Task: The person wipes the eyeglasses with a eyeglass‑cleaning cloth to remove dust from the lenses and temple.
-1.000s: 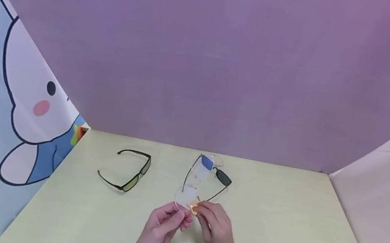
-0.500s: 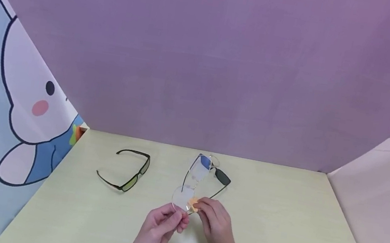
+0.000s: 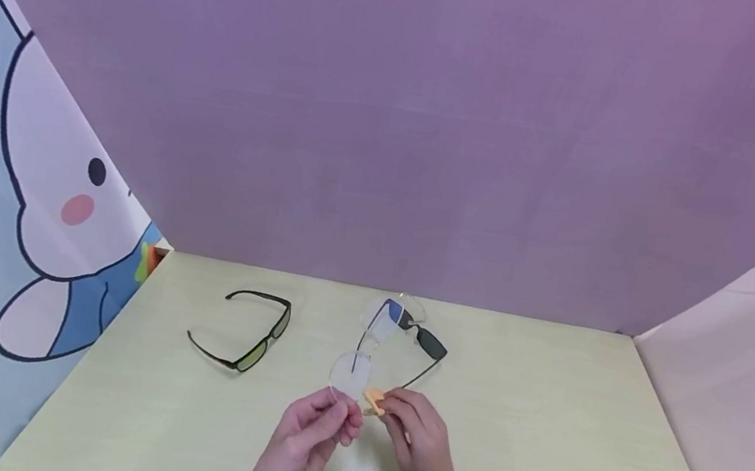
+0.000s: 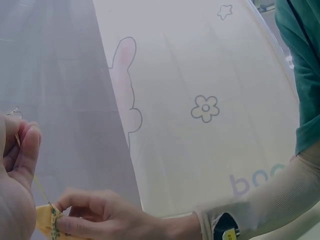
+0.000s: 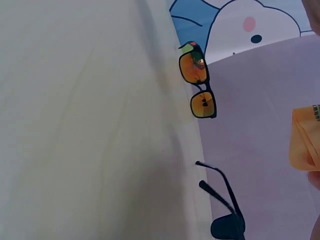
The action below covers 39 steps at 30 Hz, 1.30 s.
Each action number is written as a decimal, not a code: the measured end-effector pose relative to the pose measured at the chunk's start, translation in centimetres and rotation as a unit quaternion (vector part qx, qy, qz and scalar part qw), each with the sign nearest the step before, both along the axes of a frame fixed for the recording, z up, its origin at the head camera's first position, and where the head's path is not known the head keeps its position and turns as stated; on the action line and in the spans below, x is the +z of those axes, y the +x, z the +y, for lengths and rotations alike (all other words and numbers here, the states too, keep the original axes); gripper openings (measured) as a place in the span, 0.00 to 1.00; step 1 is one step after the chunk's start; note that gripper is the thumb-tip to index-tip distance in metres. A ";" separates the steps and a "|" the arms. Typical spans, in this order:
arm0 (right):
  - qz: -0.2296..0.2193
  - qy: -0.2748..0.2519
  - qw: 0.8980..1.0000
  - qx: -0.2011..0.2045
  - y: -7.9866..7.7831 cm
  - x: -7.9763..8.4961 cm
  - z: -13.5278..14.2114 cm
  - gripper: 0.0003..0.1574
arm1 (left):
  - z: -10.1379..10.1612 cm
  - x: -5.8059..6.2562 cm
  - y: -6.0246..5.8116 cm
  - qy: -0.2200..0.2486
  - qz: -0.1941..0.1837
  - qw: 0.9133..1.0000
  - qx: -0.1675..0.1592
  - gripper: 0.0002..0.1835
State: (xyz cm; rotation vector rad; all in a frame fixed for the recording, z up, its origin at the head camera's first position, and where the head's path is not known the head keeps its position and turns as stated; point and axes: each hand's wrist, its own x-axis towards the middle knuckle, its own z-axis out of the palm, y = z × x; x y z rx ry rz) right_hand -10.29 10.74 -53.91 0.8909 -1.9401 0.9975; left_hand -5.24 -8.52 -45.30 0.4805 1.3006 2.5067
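My left hand [image 3: 308, 429] pinches a pair of thin-rimmed eyeglasses with clear round lenses [image 3: 349, 375] near the lower lens, holding them above the table. My right hand [image 3: 417, 449] pinches a folded orange-yellow cloth [image 3: 373, 400] just right of that lens. The cloth seems to lie about a thin temple of the eyeglasses, but its contact is partly hidden by the fingers. A patterned edge shows on the cloth [image 4: 46, 220] in the left wrist view. At the right border of the right wrist view, the folded cloth [image 5: 305, 140] appears with fingertips below it.
Behind the eyeglasses lie dark-lensed sunglasses [image 3: 432, 345] with their temples spread. Black-framed glasses with greenish lenses [image 3: 253, 355] lie to the left on the pale table [image 3: 540, 423]. A purple curtain [image 3: 398, 149] stands at the back, with printed fabric at both sides.
My left hand has shifted slightly left and turned the eyeglasses, so their far lens sits further left. The cloth, earlier overlapping the near lens's edge, is now beside it.
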 end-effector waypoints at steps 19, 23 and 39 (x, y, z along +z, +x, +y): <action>0.054 0.005 0.998 0.014 0.1 1.5 -0.7 0.15 | 0.3 -0.8 -0.5 -0.003 -0.029 1.000 -0.008 0.12; 0.056 0.015 0.998 0.001 -0.4 1.0 -0.3 0.16 | -0.1 -0.3 -0.4 -0.018 -0.023 1.000 -0.010 0.12; -0.082 -0.036 0.996 -0.028 -1.4 -1.9 1.4 0.07 | -0.7 0.8 0.1 -0.037 0.041 0.998 -0.015 0.13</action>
